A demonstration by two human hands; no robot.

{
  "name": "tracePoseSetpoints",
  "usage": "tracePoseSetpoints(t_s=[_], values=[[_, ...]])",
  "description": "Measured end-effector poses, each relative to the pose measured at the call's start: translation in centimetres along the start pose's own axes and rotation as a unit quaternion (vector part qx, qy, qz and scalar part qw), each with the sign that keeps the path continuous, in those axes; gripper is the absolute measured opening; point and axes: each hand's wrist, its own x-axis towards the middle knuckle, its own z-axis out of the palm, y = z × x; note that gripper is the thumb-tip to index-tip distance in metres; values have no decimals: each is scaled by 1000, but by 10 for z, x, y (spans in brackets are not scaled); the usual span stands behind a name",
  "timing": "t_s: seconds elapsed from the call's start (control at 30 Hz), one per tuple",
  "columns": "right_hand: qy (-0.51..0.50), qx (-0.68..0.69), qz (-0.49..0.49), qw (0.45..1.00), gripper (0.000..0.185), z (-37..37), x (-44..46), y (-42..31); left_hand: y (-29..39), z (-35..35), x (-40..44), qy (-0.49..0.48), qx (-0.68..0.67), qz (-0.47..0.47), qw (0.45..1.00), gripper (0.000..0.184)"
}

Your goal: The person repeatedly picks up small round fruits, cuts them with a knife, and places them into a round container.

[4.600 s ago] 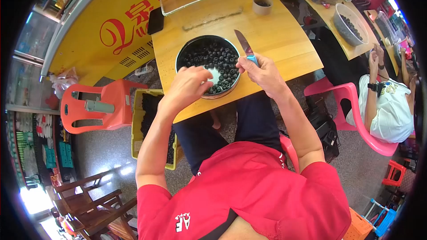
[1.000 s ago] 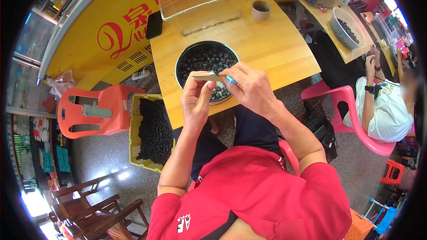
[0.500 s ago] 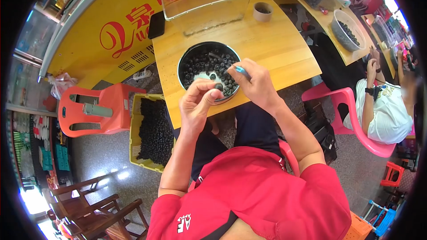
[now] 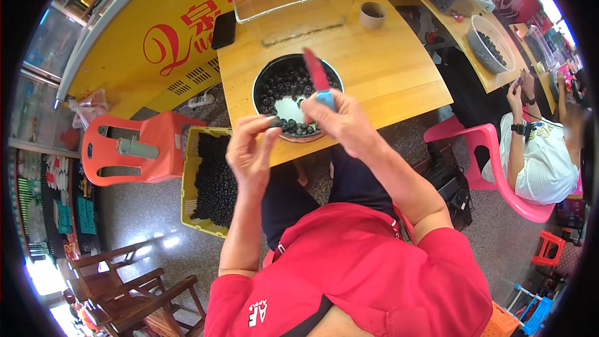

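Observation:
My left hand (image 4: 249,153) pinches a small black ring-like part (image 4: 275,122) between thumb and fingertips, at the near left edge of a round bowl (image 4: 254,95). Inside the bowl lie many loose small black ring-like parts (image 4: 293,81), with a pale patch of its bottom showing. My right hand (image 4: 346,123) is closed around the blue handle of a knife (image 4: 318,72). Its red blade points up and away over the bowl, slightly blurred. The blade is apart from the part in my left hand.
On the wooden table (image 4: 399,75) stand a clear plastic bin (image 4: 299,22), a phone (image 4: 223,30) and a small cup (image 4: 372,15). A yellow crate (image 4: 187,203) of black parts is at my left, by an orange stool (image 4: 150,150). A co-worker (image 4: 543,156) sits at right.
My left hand has moved left and down with the black part, away from the bowl's middle. My right hand has turned, so the knife's red blade now shows pointing upward.

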Motion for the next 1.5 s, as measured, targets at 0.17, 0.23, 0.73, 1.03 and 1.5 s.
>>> tracePoseSetpoints(t_s=[0.17,0.23,0.73,1.03,1.5], values=[[125,-17,-64,990,22,-50,23,10,-45,-96,-25,116,156,-61,979,16],[120,-25,-61,991,22,-75,26,15,-55,-131,-40,111,337,-88,931,19],[179,-41,-45,982,26,-96,29,48,-51,21,66,-281,352,110,886,11],[150,-67,-47,985,26,-96,10,32,-79,44,81,-358,406,119,832,14],[13,58,-41,997,20,-31,-1,-1,2,43,51,-212,-146,-189,948,19]])
